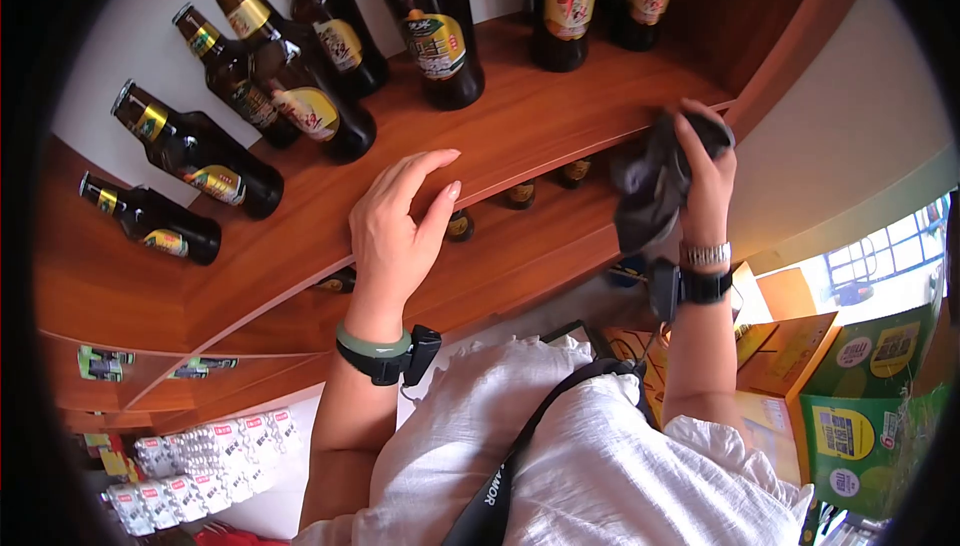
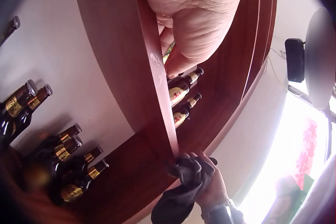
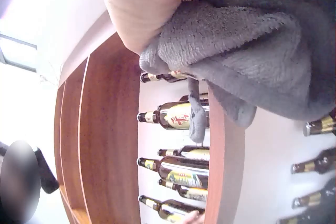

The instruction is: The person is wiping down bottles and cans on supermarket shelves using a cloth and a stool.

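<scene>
A dark grey cloth [image 1: 655, 186] hangs from my right hand [image 1: 708, 181], which grips it at the right end of the shelf's front edge. The right wrist view shows the cloth [image 3: 236, 56] bunched under the hand, a narrow fold of it dangling by the board. My left hand [image 1: 395, 226] is at the front edge of the wooden shelf [image 1: 500, 141], its fingers gently bent and thumb apart, with nothing between them. Behind it on the shelf stand several dark beer bottles with yellow labels, the closest being a bottle [image 1: 310, 111] left of centre and another [image 1: 435, 41] further right.
A lower shelf [image 1: 540, 246] holds more bottles, their tops [image 1: 520, 194] showing beneath the upper board. The shelf's side panel [image 1: 790, 36] rises at the right. Green boxes [image 1: 850, 446] stand at lower right, and wrapped packs of cans [image 1: 200, 466] sit at lower left.
</scene>
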{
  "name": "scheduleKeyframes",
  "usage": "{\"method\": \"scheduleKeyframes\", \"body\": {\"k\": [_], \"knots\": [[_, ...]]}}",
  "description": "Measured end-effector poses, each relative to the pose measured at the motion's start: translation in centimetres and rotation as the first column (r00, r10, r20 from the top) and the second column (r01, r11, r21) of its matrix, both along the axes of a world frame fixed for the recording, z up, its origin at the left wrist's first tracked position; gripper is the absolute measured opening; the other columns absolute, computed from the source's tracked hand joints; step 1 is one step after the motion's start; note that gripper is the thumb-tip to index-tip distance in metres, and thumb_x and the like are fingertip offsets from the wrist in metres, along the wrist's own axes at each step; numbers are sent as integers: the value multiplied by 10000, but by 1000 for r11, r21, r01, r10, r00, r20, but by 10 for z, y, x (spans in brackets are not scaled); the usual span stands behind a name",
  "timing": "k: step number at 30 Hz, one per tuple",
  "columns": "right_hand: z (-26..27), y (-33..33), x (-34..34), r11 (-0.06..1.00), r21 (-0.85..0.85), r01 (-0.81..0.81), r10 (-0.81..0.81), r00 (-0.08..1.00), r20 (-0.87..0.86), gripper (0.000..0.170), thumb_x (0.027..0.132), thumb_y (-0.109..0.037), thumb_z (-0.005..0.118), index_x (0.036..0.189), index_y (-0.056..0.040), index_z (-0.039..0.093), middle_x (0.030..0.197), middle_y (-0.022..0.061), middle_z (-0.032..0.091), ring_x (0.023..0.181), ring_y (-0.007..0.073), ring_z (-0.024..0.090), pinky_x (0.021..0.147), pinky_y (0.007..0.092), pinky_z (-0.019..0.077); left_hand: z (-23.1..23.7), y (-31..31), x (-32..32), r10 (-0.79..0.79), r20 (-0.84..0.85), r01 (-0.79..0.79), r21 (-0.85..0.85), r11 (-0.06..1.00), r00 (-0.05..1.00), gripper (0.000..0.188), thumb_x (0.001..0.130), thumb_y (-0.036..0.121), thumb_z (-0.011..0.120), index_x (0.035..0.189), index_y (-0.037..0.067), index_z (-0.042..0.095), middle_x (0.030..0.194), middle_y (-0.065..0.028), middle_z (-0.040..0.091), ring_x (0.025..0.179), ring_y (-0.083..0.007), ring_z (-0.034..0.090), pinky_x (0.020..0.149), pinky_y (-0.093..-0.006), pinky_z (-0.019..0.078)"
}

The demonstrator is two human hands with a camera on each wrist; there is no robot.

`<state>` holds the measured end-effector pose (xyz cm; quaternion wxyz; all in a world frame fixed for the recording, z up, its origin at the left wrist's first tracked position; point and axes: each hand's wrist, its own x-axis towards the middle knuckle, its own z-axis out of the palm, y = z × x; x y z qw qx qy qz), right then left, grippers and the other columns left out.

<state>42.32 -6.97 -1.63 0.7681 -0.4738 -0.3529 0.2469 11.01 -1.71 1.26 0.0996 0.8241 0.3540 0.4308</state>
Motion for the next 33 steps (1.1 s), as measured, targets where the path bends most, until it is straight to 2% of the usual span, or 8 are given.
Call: {"method": "scheduleKeyframes", "body": {"k": [5, 8, 14, 16, 24, 26, 30, 33], "knots": [[-49, -26, -9, 960, 4, -280, 269, 916, -297, 305, 949, -81, 636, 1243, -17, 589, 1134, 147, 719, 952, 194, 687, 841, 316, 562, -2, 1, -5, -56, 2, 56, -51, 997, 998, 255, 891, 7, 684, 1145, 22, 687, 1131, -105, 717, 1047, -231, 679, 909, -331, 525], [-111, -18, -7, 899, -219, -379, 288, 889, -355, 305, 925, -78, 641, 1222, -24, 596, 1074, 109, 724, 920, 177, 685, 816, 308, 562, 2, -3, -12, -160, 249, 201, -152, 968, 955, 258, 888, -10, 680, 1140, 40, 687, 1127, -115, 703, 1026, -239, 679, 852, -332, 556], [-268, 3, 18, 670, -680, -299, 92, 942, -324, 441, 864, -149, 738, 1247, -33, 553, 998, 77, 674, 903, 175, 659, 799, 338, 549, 22, -22, -59, -2, -57, 5, 44, 999, 998, 249, 876, -62, 677, 1105, 27, 714, 981, -86, 667, 748, -148, 649, 599, -257, 511], [-303, 18, 36, 701, -670, -243, 122, 967, -223, 541, 839, -159, 755, 1299, -6, 517, 1064, 113, 670, 950, 221, 659, 830, 351, 540, 26, -19, -79, 58, -181, -43, 83, 996, 982, 171, 880, -27, 686, 1036, 35, 719, 837, -67, 637, 636, -152, 599, 520, -270, 419], [-358, 132, 123, 806, -566, 172, 84, 914, 397, 631, 796, -188, 761, 1357, -38, 515, 1207, 250, 649, 1164, 408, 615, 981, 437, 492, 19, 10, -123, 116, -349, -107, 43, 993, 930, 34, 924, 14, 621, 894, 4, 609, 757, -127, 613, 653, -287, 607, 589, -360, 453], [-385, 159, 147, 820, -489, 298, 165, 695, 700, 605, 843, -245, 710, 1386, -71, 508, 1271, 249, 623, 1210, 414, 583, 1008, 452, 479, 15, 12, -126, 146, -384, -154, 11, 988, 912, 48, 940, 20, 579, 901, -2, 596, 770, -139, 622, 672, -311, 605, 622, -381, 453], [-363, 156, 119, 610, -721, 328, 574, 444, 688, 580, 923, -375, 578, 1445, -140, 486, 1413, 217, 546, 1297, 405, 515, 1054, 464, 455, 12, 12, -125, 202, -410, -214, 17, 977, 889, 45, 940, 12, 562, 903, -5, 582, 771, -143, 618, 667, -304, 596, 625, -374, 450], [-361, 148, 87, 468, -784, 408, 613, 489, 621, 510, 951, -372, 508, 1428, -194, 541, 1462, 138, 534, 1377, 347, 462, 1084, 463, 434, 16, 9, -123, 224, -435, -248, 4, 969, 872, 42, 945, 9, 560, 911, -3, 581, 770, -139, 615, 664, -297, 597, 617, -369, 449]]}}
